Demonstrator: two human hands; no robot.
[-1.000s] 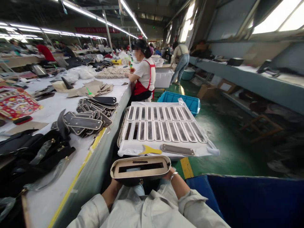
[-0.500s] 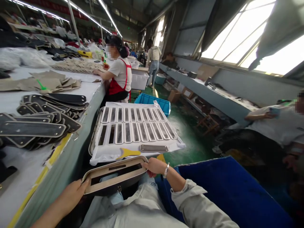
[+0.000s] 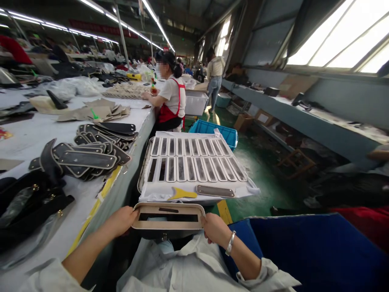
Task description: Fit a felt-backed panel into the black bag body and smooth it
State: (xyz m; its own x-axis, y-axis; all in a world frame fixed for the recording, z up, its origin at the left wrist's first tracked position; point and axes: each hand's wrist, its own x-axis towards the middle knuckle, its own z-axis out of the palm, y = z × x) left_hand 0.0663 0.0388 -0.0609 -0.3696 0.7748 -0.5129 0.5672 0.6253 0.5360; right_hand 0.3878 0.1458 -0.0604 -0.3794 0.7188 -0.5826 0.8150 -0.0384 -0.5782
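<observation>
The left hand (image 3: 123,221) is closed around the left end of a dark, beige-lined piece (image 3: 168,224), with the rim pinched between thumb and fingers. The right hand (image 3: 215,229) is closed in much the same way on the right end. The piece is held over the lap, with its beige side turned up. A long opening and, beyond it, a shorter dark slot can be seen in it, so the shaping of the piece is judged to be well advanced; no strip is seen fitted over the opening.

Just beyond, two rows of pale-edged panels (image 3: 191,168) are laid out on a white-covered surface (image 3: 158,195). Two at the left end of the lower row look darker than the others; whether they differ in finish cannot be told. Nearer the hands, a yellow tool (image 3: 184,194) and a single grey strip (image 3: 215,190) are set down side by side.

To the left, a loose heap of dark strips (image 3: 88,158) is piled on the long surface (image 3: 18,138), near some black bags (image 3: 27,207). By the heap and the rows, much is judged to be left.
</observation>
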